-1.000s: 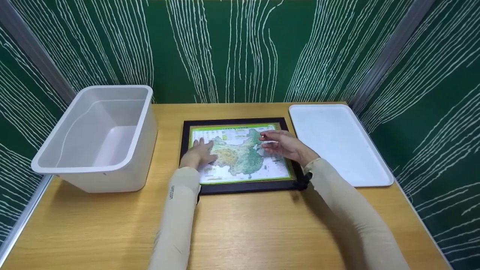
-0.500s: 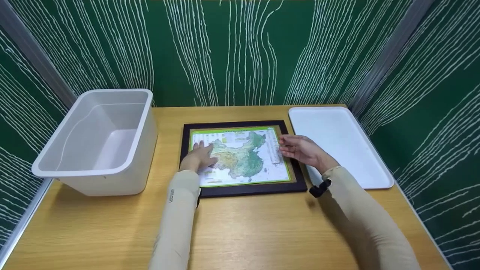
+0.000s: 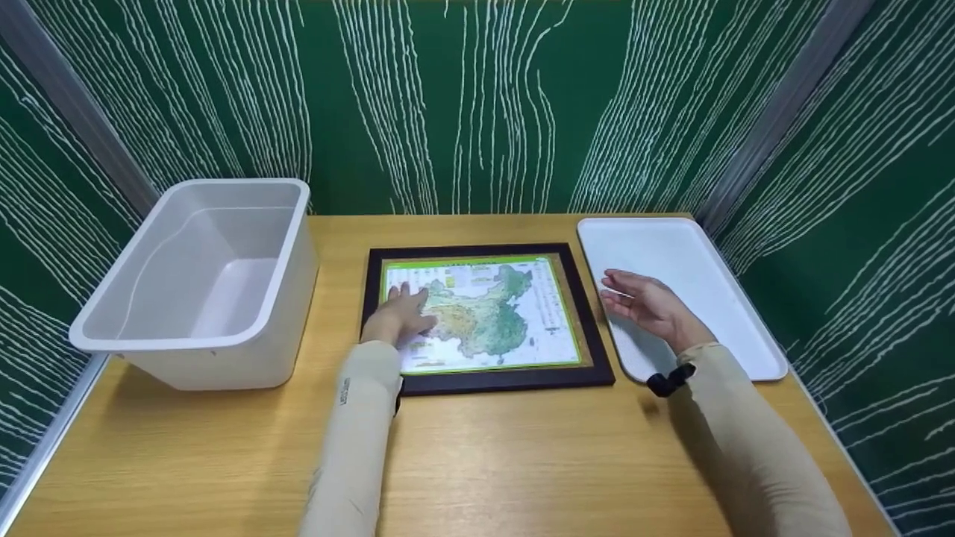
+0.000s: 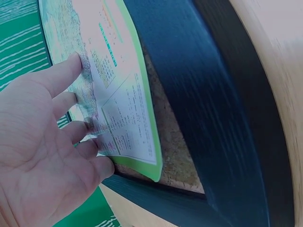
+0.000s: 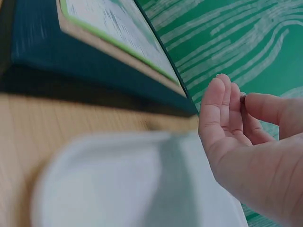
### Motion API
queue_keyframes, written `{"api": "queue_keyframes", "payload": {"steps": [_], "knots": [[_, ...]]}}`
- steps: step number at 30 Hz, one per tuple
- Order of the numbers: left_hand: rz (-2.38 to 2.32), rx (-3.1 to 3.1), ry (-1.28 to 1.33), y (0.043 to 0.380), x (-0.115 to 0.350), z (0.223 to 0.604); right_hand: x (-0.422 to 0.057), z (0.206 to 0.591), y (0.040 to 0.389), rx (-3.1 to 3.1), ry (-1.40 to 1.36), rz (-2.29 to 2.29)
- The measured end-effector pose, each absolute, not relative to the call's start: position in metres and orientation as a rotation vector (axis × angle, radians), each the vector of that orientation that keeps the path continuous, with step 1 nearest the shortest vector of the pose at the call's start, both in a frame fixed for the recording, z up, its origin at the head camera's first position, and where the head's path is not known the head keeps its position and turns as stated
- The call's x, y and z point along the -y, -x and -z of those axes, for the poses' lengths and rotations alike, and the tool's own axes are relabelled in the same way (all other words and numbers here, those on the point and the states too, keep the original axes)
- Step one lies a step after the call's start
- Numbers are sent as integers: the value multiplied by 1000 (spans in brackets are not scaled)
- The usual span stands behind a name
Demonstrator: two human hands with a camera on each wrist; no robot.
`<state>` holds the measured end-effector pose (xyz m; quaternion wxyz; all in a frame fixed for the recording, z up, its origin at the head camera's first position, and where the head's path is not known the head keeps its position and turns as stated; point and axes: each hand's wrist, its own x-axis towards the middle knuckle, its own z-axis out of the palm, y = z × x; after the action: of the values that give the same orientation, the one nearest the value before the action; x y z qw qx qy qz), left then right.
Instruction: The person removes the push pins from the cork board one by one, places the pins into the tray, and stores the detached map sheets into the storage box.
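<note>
A printed map (image 3: pixel 477 317) with a green border lies on a cork board inside a black frame (image 3: pixel 507 379). My left hand (image 3: pixel 399 313) rests on the map's left part, fingers spread; in the left wrist view its fingertips touch the sheet near a lifted-looking green corner. My right hand (image 3: pixel 649 306) is above the white tray (image 3: pixel 686 261), to the right of the frame. In the right wrist view, its thumb and a finger pinch a tiny dark, shiny-topped object (image 5: pixel 243 97), too small to identify. The other fingers are gently bent.
A deep white plastic bin (image 3: pixel 201 339) stands at the left of the wooden table (image 3: pixel 492 455). Green walls (image 3: pixel 358 89) with white wavy lines enclose the back and sides. The tray lies close beside the frame's right edge.
My right hand has moved right, from over the map's right part to above the tray, with the tiny object pinched. The left hand has stayed on the map.
</note>
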<state>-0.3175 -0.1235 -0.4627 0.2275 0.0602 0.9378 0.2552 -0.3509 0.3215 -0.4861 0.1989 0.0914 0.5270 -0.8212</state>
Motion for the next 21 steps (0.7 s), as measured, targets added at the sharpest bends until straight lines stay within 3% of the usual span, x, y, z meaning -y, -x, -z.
{"api": "queue_keyframes", "payload": {"steps": [12,21], "knots": [[-668,-2580,-169,321,123,466,-390,496,340,-1316,-485,2388],[-652,-2598,-171,319,124,465,-414,506,334,-1203,-566,2432]]}}
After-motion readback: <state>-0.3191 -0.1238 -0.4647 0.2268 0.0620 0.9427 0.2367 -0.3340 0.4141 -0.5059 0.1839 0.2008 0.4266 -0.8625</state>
